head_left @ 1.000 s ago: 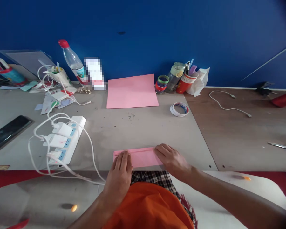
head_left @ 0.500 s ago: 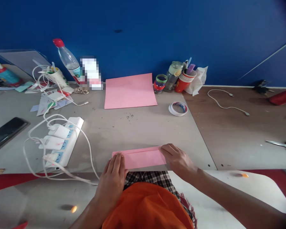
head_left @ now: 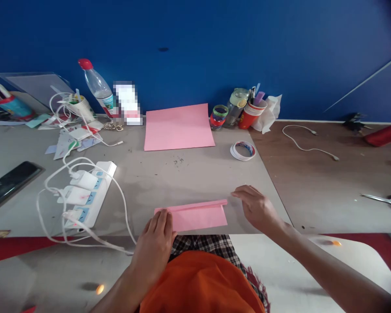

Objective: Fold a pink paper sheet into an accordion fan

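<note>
A folded pink paper strip (head_left: 197, 215) lies at the near edge of the grey table (head_left: 169, 178), its far edge raised in a narrow fold. My left hand (head_left: 156, 243) lies flat on the strip's left end, fingers stretched out and pressing it down. My right hand (head_left: 257, 208) hovers just right of the strip's right end, fingers loosely extended, holding nothing and not touching the paper.
A flat pink sheet (head_left: 178, 127) lies at the back centre. A white power strip (head_left: 89, 191) with chargers and cables sits left, a phone (head_left: 9, 182) further left. A tape roll (head_left: 243, 150), cups (head_left: 252, 113), a bottle (head_left: 97, 87) and scissors (head_left: 382, 200) are around.
My right hand has lifted off the strip's right end and moved to the right. The left hand has stayed pressing the left end.
</note>
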`<state>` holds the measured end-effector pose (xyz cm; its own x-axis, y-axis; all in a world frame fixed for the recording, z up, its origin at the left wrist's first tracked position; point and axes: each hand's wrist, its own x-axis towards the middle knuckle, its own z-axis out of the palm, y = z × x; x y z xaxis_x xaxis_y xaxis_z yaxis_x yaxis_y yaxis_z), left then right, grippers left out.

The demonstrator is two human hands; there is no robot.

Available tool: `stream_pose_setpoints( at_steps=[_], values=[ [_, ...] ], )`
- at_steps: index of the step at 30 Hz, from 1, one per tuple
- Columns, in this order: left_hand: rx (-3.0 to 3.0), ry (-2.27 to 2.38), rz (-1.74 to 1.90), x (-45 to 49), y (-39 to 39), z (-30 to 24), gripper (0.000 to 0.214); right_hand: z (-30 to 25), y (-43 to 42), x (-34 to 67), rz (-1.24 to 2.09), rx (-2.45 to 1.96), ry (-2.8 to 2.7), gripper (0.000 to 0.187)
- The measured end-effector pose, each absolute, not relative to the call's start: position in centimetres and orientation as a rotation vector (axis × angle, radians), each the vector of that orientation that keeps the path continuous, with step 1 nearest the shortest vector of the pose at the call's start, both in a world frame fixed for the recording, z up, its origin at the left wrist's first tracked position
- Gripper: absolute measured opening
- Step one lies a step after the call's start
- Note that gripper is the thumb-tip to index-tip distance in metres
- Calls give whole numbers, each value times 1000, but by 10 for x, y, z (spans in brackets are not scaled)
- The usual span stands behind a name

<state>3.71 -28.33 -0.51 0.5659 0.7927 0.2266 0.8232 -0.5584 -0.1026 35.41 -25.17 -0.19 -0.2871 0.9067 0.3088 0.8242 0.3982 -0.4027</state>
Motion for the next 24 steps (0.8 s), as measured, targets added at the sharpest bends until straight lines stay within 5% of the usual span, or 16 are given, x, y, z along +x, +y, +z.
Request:
stream_pose_setpoints(
  at_steps=[24],
  values=[
    [-2885, -1572, 154, 51, -218, 21, 18, 23, -252, 322, 305, -1364, -1964, 25]
  ],
)
